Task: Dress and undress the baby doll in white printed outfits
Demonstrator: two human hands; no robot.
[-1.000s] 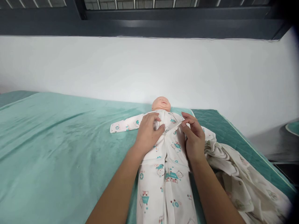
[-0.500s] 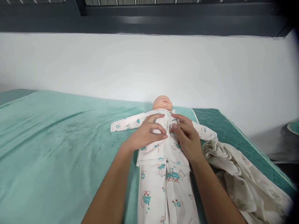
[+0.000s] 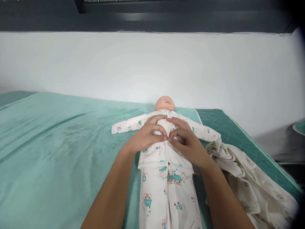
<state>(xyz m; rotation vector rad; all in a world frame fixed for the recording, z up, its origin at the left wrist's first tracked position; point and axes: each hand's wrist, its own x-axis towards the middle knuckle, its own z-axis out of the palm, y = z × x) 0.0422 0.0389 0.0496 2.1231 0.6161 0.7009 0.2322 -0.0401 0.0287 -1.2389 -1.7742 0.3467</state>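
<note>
A baby doll (image 3: 165,103) lies on its back, dressed in a white printed baby shirt (image 3: 152,159) and matching white pants (image 3: 154,197). Both sleeves stretch out sideways. My left hand (image 3: 150,133) pinches the shirt's front edge at the chest with thumb and fingers. From the other side, my right hand (image 3: 184,138) pinches the same front opening. The fingertips of both hands meet at the middle of the shirt, and they hide the fastening between them.
A teal sheet (image 3: 59,152) covers the bed under the doll. On the right lies a crumpled white printed cloth (image 3: 250,178) over a darker green quilted mat (image 3: 214,119). A white wall (image 3: 143,63) and a dark metal beam (image 3: 166,19) stand behind.
My right hand has moved left, and its fingertips now meet those of my left hand at the shirt's front. The shirt's right front edge has come toward the middle.
</note>
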